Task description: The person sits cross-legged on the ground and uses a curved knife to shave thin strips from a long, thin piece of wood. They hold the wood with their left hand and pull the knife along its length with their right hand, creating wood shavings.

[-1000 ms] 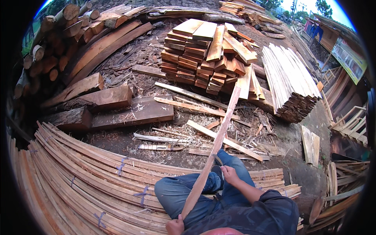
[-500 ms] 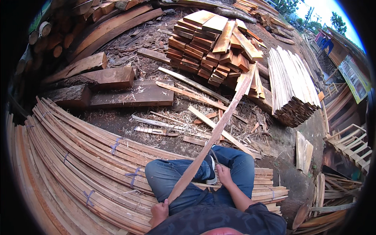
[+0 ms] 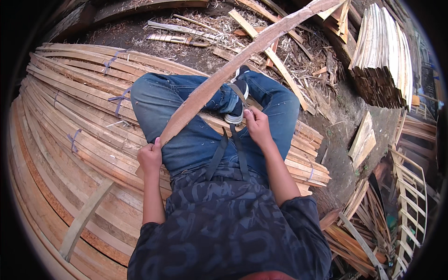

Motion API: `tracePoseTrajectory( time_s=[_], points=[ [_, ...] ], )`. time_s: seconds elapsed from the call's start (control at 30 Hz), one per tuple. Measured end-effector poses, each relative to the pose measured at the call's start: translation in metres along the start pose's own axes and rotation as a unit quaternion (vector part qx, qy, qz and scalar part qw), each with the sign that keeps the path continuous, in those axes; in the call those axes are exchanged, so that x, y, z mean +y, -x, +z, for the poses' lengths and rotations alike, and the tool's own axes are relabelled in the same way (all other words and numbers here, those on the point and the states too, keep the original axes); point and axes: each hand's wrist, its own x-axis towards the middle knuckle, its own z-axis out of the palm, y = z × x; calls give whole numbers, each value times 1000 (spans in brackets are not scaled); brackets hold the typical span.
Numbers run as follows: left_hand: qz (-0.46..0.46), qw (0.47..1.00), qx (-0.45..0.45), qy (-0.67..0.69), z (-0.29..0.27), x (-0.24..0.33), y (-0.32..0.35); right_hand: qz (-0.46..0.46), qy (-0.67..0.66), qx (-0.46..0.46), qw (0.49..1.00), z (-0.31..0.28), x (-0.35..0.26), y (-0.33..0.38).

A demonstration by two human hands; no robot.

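A long rough-sawn wooden slat [image 3: 224, 74] rises slantwise from my lap to the upper right. My left hand [image 3: 150, 158] is closed around its lower end, beside my left thigh. My right hand [image 3: 257, 125] is closed in front of my right knee, gripping what looks like a knife [image 3: 240, 93]. Its narrow greyish blade points up and left toward the slat; the handle is mostly hidden in my fist. Whether the blade touches the slat I cannot tell. Beneath my crossed legs and to the left lie bundled wooden strips [image 3: 88, 100].
Purple ties [image 3: 120, 100] bind the strips. Beyond my feet, shavings and loose offcuts [image 3: 284, 74] litter the ground, with a banded flat wooden piece [image 3: 169, 39] among them. A tall stack of pale slats [image 3: 380, 56] stands at the right, above a slatted wooden frame [image 3: 410, 205].
The view has tilted down toward my lap, so the far timber piles have left the picture. Both hands keep their grips; the slat still slants to the upper right.
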Motion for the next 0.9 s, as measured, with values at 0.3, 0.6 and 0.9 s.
tracePoseTrajectory(
  time_s=[0.3, 0.6, 0.9],
  points=[
    [89, 996, -28, 2, 0, -9, -22, -46, 59, 71, 995, -9, 6, 49],
    [69, 997, -25, -6, -1, -11, -18, -102, 238, 44, 965, -1, -26, 18],
    [57, 998, 1, 8, 6, -20, -17, -79, 359, 34, 929, -1, -41, -3]
  ],
)
